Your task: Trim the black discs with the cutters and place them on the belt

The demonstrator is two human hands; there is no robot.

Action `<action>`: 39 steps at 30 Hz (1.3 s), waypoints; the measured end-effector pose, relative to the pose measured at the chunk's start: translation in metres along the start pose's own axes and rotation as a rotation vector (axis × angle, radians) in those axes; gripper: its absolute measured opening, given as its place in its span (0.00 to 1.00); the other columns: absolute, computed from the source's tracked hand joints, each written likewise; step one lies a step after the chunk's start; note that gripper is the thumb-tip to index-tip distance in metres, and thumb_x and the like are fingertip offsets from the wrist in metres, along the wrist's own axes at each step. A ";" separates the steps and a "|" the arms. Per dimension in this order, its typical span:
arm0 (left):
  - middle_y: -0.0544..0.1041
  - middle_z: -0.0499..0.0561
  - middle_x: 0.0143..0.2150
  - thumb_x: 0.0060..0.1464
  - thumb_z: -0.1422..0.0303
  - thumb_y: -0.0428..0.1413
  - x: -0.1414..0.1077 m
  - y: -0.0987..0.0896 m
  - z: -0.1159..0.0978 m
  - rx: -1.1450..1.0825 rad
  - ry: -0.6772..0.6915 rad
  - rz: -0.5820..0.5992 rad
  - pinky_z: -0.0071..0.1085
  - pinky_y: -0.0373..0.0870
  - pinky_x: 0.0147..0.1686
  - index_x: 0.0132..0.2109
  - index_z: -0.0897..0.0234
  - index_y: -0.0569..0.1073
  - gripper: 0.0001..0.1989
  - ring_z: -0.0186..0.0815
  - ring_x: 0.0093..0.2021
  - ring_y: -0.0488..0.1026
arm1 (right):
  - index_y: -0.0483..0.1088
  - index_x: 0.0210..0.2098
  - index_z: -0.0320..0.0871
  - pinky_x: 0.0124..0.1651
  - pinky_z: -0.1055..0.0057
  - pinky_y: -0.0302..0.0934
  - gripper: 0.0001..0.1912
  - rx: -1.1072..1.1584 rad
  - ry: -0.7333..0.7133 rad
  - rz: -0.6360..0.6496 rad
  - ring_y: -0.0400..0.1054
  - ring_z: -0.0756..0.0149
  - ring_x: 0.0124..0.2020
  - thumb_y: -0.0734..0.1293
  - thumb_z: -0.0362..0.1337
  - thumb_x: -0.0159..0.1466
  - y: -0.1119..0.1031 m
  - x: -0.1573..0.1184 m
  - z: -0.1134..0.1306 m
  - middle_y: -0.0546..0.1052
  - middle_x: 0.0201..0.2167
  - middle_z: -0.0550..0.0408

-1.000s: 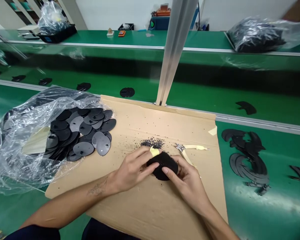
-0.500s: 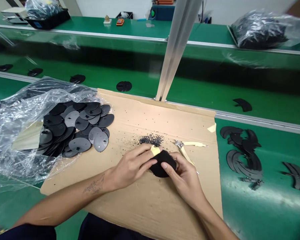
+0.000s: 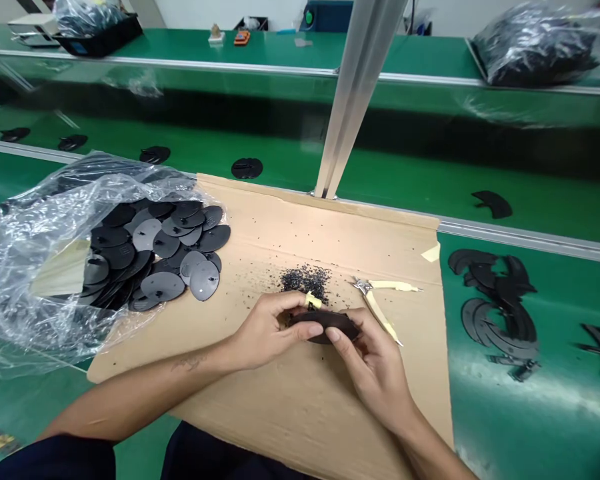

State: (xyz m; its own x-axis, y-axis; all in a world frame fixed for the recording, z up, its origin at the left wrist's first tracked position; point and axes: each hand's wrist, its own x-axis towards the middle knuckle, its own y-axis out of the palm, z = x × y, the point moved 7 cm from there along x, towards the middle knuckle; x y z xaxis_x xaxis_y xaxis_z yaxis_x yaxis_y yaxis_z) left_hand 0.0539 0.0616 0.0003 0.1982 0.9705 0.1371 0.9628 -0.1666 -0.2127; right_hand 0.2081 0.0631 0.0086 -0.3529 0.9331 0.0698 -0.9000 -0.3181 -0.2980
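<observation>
A black oval disc [image 3: 325, 325] is held between both hands above the cardboard [image 3: 290, 413], tilted so it shows nearly edge-on. My left hand [image 3: 267, 330] grips its left end, thumb on the near face, with yellow tape round one finger. My right hand [image 3: 375, 360] holds the right end, its thumb close to the left thumb. Just beyond the hands lies a heap of tiny black bits [image 3: 307, 280]. Cutters with yellow-wrapped handles [image 3: 380, 310] rest open to the right of it. Many similar black discs [image 3: 163, 257] are piled at the left.
Clear plastic bagging [image 3: 25, 280] surrounds the disc pile. Curved black parts [image 3: 500, 300] lie on the green bench right of the cardboard. A metal post [image 3: 353, 100] rises behind, by a shelf edge [image 3: 205, 66]. Single discs [image 3: 247, 168] lie under the shelf.
The disc has tipped from showing its broad face to nearly edge-on. My left thumb has moved onto its near side, close to the right thumb. The view has shifted slightly.
</observation>
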 end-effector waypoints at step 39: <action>0.81 0.54 0.36 0.58 0.63 0.63 0.005 -0.019 -0.009 -0.057 0.018 -0.029 0.28 0.74 0.37 0.43 0.67 0.80 0.11 0.34 0.36 0.77 | 0.69 0.58 0.45 0.55 0.45 0.68 0.21 -0.634 -0.404 0.042 0.70 0.46 0.56 0.67 0.45 0.68 -0.027 0.016 0.009 0.75 0.54 0.42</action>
State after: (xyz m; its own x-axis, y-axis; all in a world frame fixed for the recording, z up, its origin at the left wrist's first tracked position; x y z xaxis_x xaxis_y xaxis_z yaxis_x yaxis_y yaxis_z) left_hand 0.0380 0.0680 0.0137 0.1727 0.9719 0.1601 0.9770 -0.1484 -0.1529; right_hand 0.2242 0.0851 0.0265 -0.5597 0.7494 0.3536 -0.6071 -0.0804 -0.7905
